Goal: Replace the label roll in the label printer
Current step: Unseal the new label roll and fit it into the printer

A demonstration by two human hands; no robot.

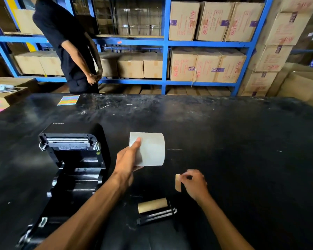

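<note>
Label roll point(150, 149), smooth white cylinder, left hand point(126, 160)

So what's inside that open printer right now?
No roll shows inside the open label printer, only dark rollers and guides; its near end is hidden by the left forearm. The left hand holds the new label roll outside it.

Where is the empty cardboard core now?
The empty cardboard core lies on the black table near the bottom middle of the head view, just behind the black spindle and between the person's forearms.
</note>
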